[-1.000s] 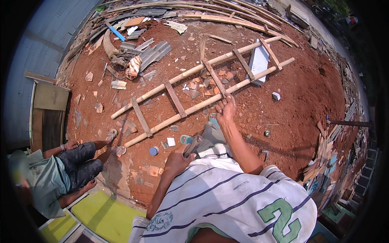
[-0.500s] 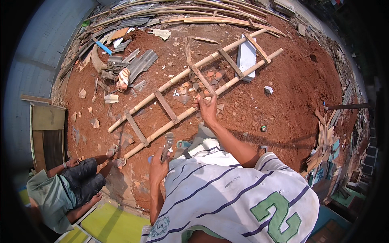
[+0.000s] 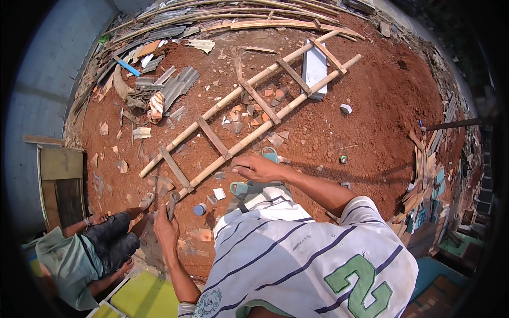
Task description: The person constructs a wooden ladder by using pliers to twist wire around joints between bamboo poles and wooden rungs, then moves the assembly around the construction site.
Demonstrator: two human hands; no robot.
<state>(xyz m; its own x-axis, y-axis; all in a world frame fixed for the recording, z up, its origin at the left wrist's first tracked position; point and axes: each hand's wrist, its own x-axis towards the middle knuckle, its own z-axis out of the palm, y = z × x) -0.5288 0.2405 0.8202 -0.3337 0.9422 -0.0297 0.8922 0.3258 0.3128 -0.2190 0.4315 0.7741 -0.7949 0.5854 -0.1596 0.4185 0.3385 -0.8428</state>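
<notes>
A ladder with bamboo rails (image 3: 249,140) and flat wooden rungs (image 3: 214,137) lies slantwise over red soil. Its far right part passes over a long white slab (image 3: 315,69). My left hand (image 3: 167,227), at the near left end of the ladder, is closed round a short dark metal-headed tool (image 3: 172,205); its exact kind is unclear. My right hand (image 3: 255,168) is beside the near rail, palm down with curled fingers. Whatever those fingers may hold is hidden. A blue-lidded container (image 3: 200,209) and a white piece (image 3: 219,194) rest on the ground between my hands.
Another person (image 3: 108,233) sits at the lower left, feet close to the ladder's end. Broken tiles (image 3: 231,127) lie under the ladder. Corrugated sheet pieces (image 3: 180,87) and long bamboo poles (image 3: 233,13) are beyond it. Scrap wood (image 3: 420,185) is piled at right.
My left hand has swung left with the tool, to the ladder's near end. My right hand has come off the rung's end on the near rail and moved nearer and left.
</notes>
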